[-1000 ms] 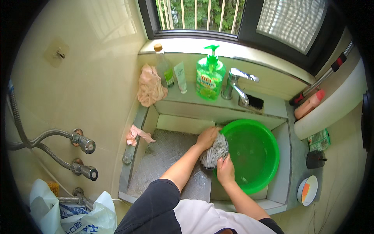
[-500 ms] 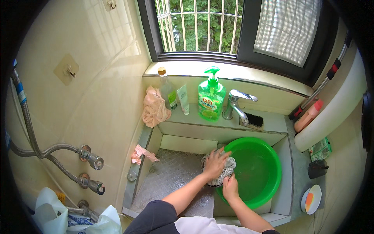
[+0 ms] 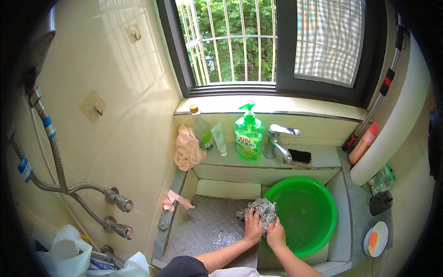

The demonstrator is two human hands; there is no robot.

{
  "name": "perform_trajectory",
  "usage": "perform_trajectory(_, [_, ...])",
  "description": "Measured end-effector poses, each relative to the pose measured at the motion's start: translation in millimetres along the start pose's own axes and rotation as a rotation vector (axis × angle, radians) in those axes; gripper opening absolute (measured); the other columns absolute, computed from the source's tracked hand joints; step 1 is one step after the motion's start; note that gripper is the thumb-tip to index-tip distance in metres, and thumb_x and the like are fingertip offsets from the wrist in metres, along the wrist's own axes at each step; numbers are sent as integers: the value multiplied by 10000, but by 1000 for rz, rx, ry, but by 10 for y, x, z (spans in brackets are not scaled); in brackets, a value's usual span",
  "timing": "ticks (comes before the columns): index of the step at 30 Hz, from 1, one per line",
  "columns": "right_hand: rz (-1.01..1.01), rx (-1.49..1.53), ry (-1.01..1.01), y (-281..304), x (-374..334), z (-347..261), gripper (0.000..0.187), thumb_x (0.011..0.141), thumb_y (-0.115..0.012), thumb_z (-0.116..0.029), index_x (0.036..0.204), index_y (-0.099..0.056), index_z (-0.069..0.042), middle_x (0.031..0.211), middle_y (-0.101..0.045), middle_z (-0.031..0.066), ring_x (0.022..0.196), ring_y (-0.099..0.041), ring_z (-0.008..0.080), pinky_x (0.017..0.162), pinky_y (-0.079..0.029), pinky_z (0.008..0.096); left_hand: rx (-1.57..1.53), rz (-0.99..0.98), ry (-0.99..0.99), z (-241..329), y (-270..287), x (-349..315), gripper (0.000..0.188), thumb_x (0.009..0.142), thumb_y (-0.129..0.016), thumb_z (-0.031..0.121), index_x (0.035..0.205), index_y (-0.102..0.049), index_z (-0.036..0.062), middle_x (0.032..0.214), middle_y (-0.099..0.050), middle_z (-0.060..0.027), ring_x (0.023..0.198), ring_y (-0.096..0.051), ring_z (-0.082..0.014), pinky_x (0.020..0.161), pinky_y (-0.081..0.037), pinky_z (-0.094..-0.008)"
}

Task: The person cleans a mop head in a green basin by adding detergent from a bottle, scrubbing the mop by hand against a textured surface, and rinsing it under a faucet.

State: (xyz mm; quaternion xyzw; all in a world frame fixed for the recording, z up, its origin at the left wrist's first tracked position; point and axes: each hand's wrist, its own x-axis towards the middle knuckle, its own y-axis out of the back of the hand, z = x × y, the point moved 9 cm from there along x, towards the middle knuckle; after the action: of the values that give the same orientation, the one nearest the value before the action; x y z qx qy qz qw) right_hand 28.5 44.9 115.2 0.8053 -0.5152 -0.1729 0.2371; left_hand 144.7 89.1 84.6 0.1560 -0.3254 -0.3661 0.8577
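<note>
A grey, stringy mop head (image 3: 264, 210) is bunched up at the left rim of a green basin (image 3: 331, 207). My left hand (image 3: 252, 228) lies on its near left side, with the fingers curled into the strands. My right hand (image 3: 276, 234) grips its near right side, close to the basin's rim. Between and under my hands the lower part of the mop head is hidden. Shallow, cloudy water shows in the basin. Left of the mop head is the sink's wet, ribbed washboard slope (image 3: 210, 221).
Along the back ledge stand a green pump bottle (image 3: 249, 138), a chrome tap (image 3: 277, 143), a black-bristled brush (image 3: 300, 157), a white tube (image 3: 218, 139), a glass bottle (image 3: 201, 129) and a peach cloth (image 3: 188, 150). A white bowl (image 3: 376, 239) sits on the right edge.
My left hand has slid from the top of the mop head to its near side, uncovering the strands. My right hand keeps its hold. The whole view has tilted upward.
</note>
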Motion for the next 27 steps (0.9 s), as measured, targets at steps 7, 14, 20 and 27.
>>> perform_trajectory(7, [-83,-99,2,-96,30,-9,458,863,-418,-247,1251,-388,-5,1002,-574,280,879,-555,462,770,-444,520,-43,-178,-110,-347,-112,502,383,722,-534,40,1095,-463,96,1047,-474,-150,1002,-462,-371,851,-393,-425])
perform_trajectory(14, [-88,-142,5,-184,-6,-147,500,846,-456,-299,1236,-389,7,1033,-567,268,902,-560,450,778,-450,513,-119,-89,335,-1113,-210,620,217,865,-518,268,1003,-604,125,1074,-526,-184,957,-523,-353,809,-422,-430])
perform_trajectory(20, [-246,-314,-100,-217,17,174,499,849,-495,-370,1170,-416,5,979,-587,263,906,-561,450,788,-450,499,61,-255,-39,454,-218,547,359,870,-518,388,1167,-578,195,1314,-442,-77,1183,-375,-362,1024,-224,-498])
perform_trajectory(27, [-65,-126,53,-89,81,74,443,864,-482,-373,1126,-456,-16,964,-587,268,906,-551,458,759,-448,499,21,-449,158,-116,-473,788,397,885,-447,347,1227,-523,160,1282,-484,-105,1157,-440,-338,962,-353,-449])
